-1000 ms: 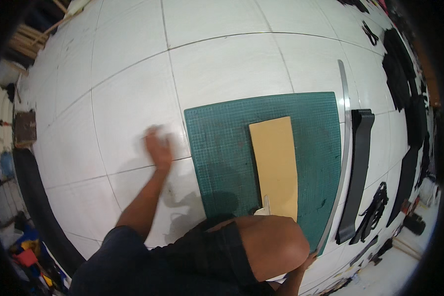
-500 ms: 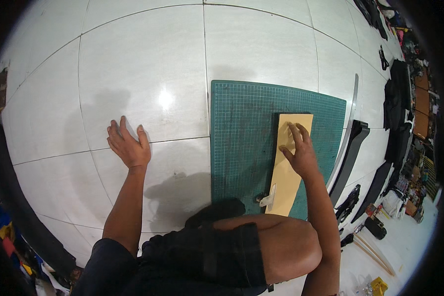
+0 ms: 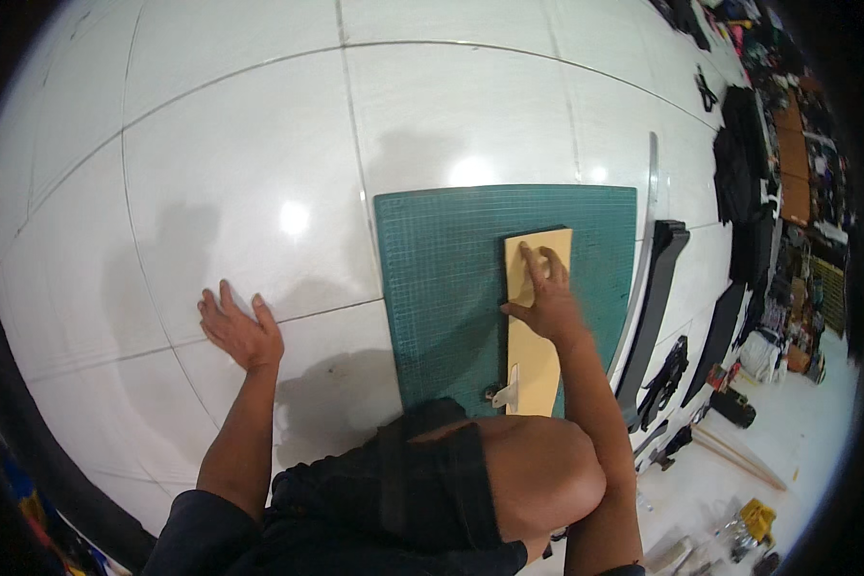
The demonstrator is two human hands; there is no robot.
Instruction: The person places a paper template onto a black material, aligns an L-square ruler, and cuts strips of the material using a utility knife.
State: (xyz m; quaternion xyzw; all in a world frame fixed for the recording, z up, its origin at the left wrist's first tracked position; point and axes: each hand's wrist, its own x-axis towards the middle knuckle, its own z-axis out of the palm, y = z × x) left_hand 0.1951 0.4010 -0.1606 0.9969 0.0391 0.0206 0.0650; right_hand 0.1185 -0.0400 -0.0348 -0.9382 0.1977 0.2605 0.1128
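Note:
A green cutting mat (image 3: 442,288) with a printed grid lies on the floor. On it rests a long, pale yellow strip-like board (image 3: 533,374) with a dark layer showing along its edges. My right hand (image 3: 547,298) lies over the board's upper part, fingers apart and bent, thumb at the left edge. Lower down, a whitish clip-like piece (image 3: 509,392) with a dark round part sits at the board's left edge; its exact kind is unclear. My bent knee hides the board's near end. My left hand (image 3: 244,326) is spread on or just above the floor tiles, holding nothing.
Right of the mat lie a long metal strip (image 3: 653,173) and long black strips (image 3: 653,307). A dark roll-like length (image 3: 43,442) runs along the left side. Dark cloth pieces (image 3: 739,154) and mixed clutter line the far right, with a yellow item (image 3: 758,520) at lower right.
The view has shifted, so the mat and board appear further left. My right hand still lies on the board; my left hand appears slightly lower, still spread.

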